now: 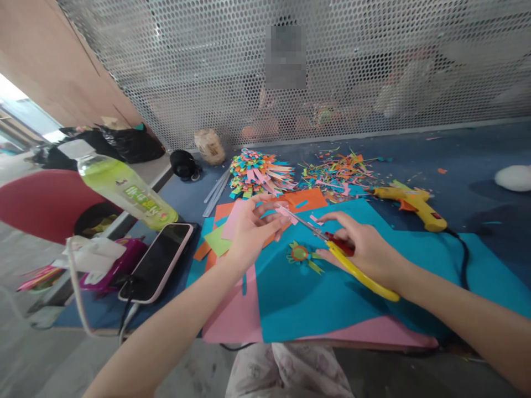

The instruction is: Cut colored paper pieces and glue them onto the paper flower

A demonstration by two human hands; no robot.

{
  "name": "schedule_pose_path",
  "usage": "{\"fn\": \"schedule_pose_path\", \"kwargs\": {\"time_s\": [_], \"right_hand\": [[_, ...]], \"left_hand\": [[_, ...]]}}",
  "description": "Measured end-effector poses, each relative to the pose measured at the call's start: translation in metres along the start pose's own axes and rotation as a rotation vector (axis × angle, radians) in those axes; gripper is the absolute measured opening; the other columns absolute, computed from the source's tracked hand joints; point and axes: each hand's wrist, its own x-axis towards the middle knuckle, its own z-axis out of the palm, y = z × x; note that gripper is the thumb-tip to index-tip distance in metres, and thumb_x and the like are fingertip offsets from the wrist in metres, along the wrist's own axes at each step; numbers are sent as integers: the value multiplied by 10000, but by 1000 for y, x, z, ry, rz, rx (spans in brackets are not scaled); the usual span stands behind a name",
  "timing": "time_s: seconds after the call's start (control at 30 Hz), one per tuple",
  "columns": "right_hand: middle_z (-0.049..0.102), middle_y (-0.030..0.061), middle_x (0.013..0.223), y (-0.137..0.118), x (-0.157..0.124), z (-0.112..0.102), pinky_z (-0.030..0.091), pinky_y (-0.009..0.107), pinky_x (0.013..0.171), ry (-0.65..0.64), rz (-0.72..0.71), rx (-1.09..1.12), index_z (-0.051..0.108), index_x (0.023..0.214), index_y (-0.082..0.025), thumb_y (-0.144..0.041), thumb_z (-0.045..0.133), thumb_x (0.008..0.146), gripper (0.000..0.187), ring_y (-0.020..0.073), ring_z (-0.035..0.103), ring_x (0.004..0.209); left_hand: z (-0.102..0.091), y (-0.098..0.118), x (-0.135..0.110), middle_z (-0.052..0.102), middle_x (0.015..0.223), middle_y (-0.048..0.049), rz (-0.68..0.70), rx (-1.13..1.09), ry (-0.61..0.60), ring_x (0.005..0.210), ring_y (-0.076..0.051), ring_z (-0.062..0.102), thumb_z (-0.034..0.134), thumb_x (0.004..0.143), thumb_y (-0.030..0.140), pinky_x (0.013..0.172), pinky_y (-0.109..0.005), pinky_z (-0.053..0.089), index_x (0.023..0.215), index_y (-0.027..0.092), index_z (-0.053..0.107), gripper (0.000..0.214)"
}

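Left edge of blue tabletop (473,207): green drink bottle (124,188), smartphone (160,265) just beside it. Left hand (255,226) pinches a small pink paper piece (289,215); scissors (343,257) blades at it. Ribboned paper rosette (300,253) lies on the blue sheet (298,301) between hands. Right hand (367,243) grips the scissors' handles, some room before the glue gun (415,203). Sheets reach the front edge; perforated metal screen (352,66) bounds the back.
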Motion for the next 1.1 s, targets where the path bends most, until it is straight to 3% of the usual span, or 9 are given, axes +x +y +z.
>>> {"fn": "schedule_pose_path", "kwargs": {"time_s": [0.37, 0.6, 0.7, 0.8, 0.97, 1.1], "right_hand": [[578, -30, 606, 0, -1, 1, 403, 261, 535, -15, 1, 25, 427, 1124, -212, -375, 606, 718, 473, 175, 553, 561], [548, -44, 571, 4, 0, 2, 334, 233, 490, 51, -10, -3, 459, 1092, -203, -370, 585, 747, 404, 134, 475, 515], [556, -39, 587, 12, 4, 2, 341, 238, 507, 110, -24, -34, 445, 1098, -210, -387, 582, 755, 409, 137, 490, 525], [555, -32, 581, 18, 9, 1, 344, 245, 507, 153, -18, -47, 440, 1095, -212, -415, 575, 758, 416, 155, 518, 538], [583, -21, 599, 19, 12, -3, 373, 257, 527, 217, 15, -88, 438, 1088, -219, -432, 580, 749, 425, 167, 543, 545], [613, -9, 633, 19, 12, -6, 390, 267, 552, 229, 25, -133, 439, 1070, -226, -425, 591, 742, 412, 179, 568, 570]], "left_hand": [[1, 1, -2, 612, 963, -33, -10, 35, -22, 650, -100, 613, 745, 634, 206, 393, -156, 414, 979, 226, 469, 442], [1, 3, 0, 613, 948, -38, -37, 90, -43, 572, -87, 595, 750, 611, 183, 388, -168, 419, 966, 213, 448, 467], [-9, -1, 6, 615, 993, -62, -62, 285, -55, 586, -103, 616, 734, 609, 164, 420, -185, 446, 944, 202, 469, 429], [-21, -9, 12, 629, 960, -58, -85, 571, -124, 651, -134, 644, 681, 650, 156, 471, -201, 468, 876, 189, 550, 263], [-26, -17, 13, 659, 758, -24, 95, 887, -203, 653, -162, 625, 616, 726, 186, 557, -255, 475, 897, 218, 607, 175], [-23, -13, 13, 681, 839, -53, 216, 1143, -191, 773, -216, 635, 578, 785, 275, 702, -337, 481, 953, 222, 609, 179]]}}
